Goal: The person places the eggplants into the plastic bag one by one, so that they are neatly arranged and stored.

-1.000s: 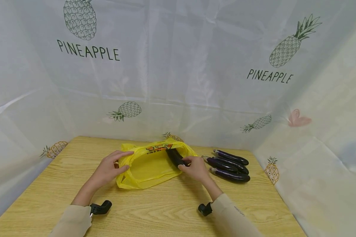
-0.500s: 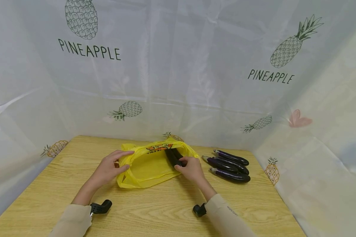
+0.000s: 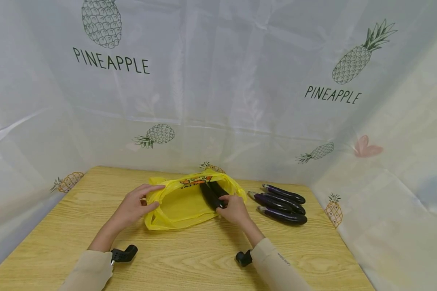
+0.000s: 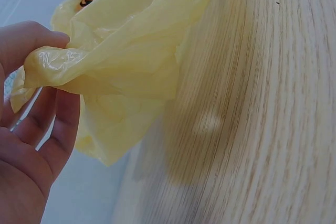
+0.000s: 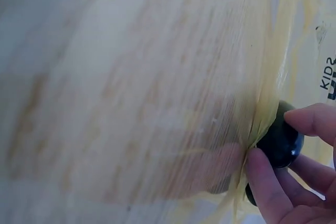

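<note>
A yellow plastic bag (image 3: 182, 206) lies on its side, its mouth facing me. My left hand (image 3: 132, 206) pinches the left edge of that mouth; in the left wrist view, the thin film (image 4: 121, 61) bunches between thumb and fingers. Inside the bag's right part rests a dark purple eggplant (image 3: 208, 196), its near end in the grip of my right hand (image 3: 236, 211). A second eggplant (image 3: 218, 188) shows just to its right, partly covered by the fingers. The right wrist view gives the held eggplant's rounded end (image 5: 283, 142) between the fingertips.
Several loose eggplants (image 3: 282, 218) lie grouped on the wooden table (image 3: 182, 258) to the right of the bag. A pale curtain (image 3: 222, 81) printed with pineapples hangs behind and along both sides of the table. A black wrist camera (image 3: 124, 255) sits on each forearm.
My right hand has moved slightly left with the eggplant, and the second eggplant beside it has come into sight. The left hand stays in place on the bag's edge.
</note>
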Demonstrator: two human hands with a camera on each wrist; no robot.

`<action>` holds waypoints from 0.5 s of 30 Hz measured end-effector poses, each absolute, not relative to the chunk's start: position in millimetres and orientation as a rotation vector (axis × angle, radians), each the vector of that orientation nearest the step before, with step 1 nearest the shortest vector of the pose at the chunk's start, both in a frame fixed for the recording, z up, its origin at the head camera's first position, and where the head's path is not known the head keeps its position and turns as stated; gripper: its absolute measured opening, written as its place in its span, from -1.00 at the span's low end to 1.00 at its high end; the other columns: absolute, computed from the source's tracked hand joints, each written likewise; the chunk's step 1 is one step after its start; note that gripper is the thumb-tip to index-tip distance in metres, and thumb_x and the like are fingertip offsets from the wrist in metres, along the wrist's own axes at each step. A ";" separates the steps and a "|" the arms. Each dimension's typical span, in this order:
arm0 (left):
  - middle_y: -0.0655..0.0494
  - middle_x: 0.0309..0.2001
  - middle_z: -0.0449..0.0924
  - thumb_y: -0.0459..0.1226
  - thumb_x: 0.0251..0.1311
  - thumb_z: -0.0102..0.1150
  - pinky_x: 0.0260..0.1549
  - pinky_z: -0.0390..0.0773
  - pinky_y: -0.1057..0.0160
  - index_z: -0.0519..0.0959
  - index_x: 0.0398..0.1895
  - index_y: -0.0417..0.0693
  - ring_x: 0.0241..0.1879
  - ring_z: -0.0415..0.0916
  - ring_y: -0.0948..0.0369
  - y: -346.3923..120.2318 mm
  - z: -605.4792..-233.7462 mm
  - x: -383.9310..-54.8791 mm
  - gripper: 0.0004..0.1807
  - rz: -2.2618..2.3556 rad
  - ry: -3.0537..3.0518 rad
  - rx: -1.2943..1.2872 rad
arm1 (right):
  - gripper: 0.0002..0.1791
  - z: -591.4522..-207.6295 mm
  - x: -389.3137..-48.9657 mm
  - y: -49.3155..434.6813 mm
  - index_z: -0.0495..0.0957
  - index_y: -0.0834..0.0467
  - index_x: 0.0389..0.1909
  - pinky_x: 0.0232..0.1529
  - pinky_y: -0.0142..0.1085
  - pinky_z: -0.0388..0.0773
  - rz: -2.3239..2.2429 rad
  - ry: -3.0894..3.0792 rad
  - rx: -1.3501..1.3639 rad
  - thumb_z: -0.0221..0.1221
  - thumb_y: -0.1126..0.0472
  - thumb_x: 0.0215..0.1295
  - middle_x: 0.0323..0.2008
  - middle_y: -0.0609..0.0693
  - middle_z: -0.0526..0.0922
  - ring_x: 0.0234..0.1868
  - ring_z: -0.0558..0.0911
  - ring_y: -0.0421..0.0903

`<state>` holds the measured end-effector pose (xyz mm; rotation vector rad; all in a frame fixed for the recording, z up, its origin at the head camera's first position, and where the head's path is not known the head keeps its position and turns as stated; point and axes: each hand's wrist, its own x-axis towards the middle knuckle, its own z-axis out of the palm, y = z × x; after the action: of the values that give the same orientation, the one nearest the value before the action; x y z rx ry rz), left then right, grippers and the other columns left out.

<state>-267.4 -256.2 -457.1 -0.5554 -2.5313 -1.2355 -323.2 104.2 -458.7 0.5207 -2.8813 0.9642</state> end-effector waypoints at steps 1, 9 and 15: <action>0.03 0.20 0.60 -0.39 0.34 0.42 -0.37 0.51 0.31 0.57 0.45 0.10 -0.25 0.41 0.20 -256.1 -457.2 -267.5 -0.39 -1.235 -2.531 -0.557 | -0.56 -459.0 -323.5 104.5 0.70 0.29 0.17 -0.34 -0.17 0.65 0.966 -2.884 0.526 0.45 0.23 0.30 -0.32 0.13 0.80 -0.37 0.71 -0.03; 0.06 0.17 0.60 -0.38 0.35 0.41 -0.37 0.49 0.31 0.57 0.46 0.09 -0.28 0.39 0.21 -255.5 -456.4 -266.1 -0.39 -1.232 -2.539 -0.561 | -0.54 -462.0 -326.5 103.8 0.68 0.28 0.18 -0.40 -0.24 0.56 1.010 -2.879 0.459 0.44 0.15 0.34 -0.28 0.06 0.75 -0.42 0.61 -0.15; 0.05 0.17 0.61 -0.38 0.34 0.42 -0.37 0.49 0.31 0.57 0.45 0.09 -0.27 0.40 0.21 -254.6 -455.2 -266.0 -0.39 -1.234 -2.541 -0.556 | -0.57 -461.1 -329.7 100.4 0.69 0.27 0.14 -0.57 -0.30 0.38 1.040 -2.877 0.400 0.43 0.13 0.35 -0.58 -0.04 0.62 -0.63 0.45 -0.20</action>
<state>-266.0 -254.6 -455.2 -0.5559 -2.5413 -1.2336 -329.7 100.4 -461.1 0.4002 -2.8769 1.0401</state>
